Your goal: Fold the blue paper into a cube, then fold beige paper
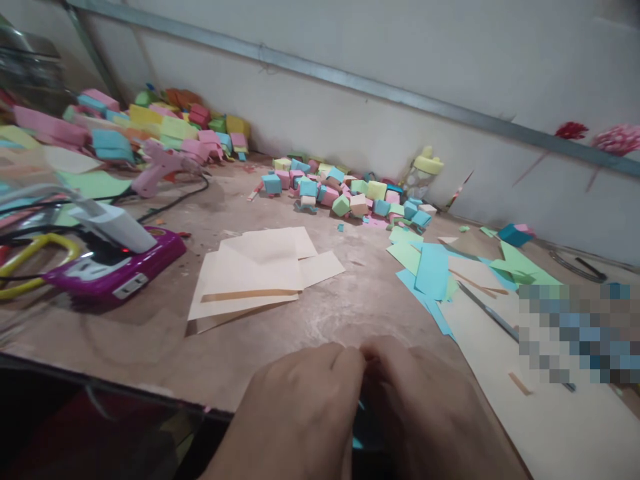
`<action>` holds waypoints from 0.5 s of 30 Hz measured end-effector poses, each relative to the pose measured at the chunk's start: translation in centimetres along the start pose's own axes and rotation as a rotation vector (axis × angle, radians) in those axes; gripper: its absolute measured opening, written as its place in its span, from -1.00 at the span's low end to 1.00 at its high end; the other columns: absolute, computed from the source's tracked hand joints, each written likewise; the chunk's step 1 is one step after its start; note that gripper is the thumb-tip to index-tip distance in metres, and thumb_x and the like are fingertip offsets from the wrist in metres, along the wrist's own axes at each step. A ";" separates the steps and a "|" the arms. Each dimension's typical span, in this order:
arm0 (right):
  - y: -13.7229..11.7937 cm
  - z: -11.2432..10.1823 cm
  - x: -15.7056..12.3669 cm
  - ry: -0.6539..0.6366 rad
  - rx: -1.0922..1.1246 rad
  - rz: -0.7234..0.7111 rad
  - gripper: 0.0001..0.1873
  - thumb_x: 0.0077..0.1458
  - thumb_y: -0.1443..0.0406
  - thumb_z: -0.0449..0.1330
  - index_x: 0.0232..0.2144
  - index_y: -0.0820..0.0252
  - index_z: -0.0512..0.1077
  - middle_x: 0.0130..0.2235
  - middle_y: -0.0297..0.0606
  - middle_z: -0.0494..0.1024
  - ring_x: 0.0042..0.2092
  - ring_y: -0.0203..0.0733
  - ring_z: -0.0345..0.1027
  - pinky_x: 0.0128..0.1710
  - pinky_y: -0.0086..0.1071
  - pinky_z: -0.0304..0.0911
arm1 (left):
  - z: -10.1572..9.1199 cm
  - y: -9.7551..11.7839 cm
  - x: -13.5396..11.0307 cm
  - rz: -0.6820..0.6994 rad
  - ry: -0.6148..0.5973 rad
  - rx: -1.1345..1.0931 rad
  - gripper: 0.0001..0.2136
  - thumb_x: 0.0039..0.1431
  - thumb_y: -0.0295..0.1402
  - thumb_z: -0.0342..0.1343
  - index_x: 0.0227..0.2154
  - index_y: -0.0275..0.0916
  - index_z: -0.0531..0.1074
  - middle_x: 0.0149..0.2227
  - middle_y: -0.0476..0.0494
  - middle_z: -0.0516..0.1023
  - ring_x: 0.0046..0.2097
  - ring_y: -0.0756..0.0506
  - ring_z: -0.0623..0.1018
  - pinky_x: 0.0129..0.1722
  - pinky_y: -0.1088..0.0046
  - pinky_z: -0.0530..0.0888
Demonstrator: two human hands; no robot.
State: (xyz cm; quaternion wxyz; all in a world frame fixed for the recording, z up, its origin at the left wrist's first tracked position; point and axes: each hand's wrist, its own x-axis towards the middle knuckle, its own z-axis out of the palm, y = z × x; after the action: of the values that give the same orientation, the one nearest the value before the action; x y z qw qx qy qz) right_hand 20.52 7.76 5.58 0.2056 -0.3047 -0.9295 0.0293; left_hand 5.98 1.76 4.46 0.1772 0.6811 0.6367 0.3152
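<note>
Cream sheets point(260, 263) across bare tabletop point(330, 313); left hand point(305, 397), right hand point(425, 393) curled at its edge point(150, 393), grip hidden.

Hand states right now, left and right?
Left hand: curled, fingertips hidden; can't tell whether it holds anything.
Right hand: curled close beside the left, fingertips hidden; can't tell either.

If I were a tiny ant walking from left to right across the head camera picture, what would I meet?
Purple power strip → left hand → right hand → red fluffy ball → pink fluffy ball.
</note>
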 end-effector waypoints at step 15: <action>-1.2 0.8 0.1 0.173 -0.109 -0.033 -0.79 0.11 0.50 -0.07 -0.38 0.12 0.26 -0.64 -0.48 0.37 -0.60 -0.28 0.30 -0.52 -0.38 0.09 | -1.6 -0.6 0.5 0.000 -0.064 0.111 -0.77 0.05 -0.41 -0.11 -0.23 -0.20 0.34 -0.44 -0.08 0.55 -0.43 -0.15 0.55 -0.50 0.42 0.44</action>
State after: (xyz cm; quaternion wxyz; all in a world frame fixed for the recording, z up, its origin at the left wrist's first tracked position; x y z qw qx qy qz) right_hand 19.48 6.91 5.12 0.2684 -0.3013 -0.9135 -0.0513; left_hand 4.47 2.05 5.38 0.1594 0.6996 0.6471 0.2577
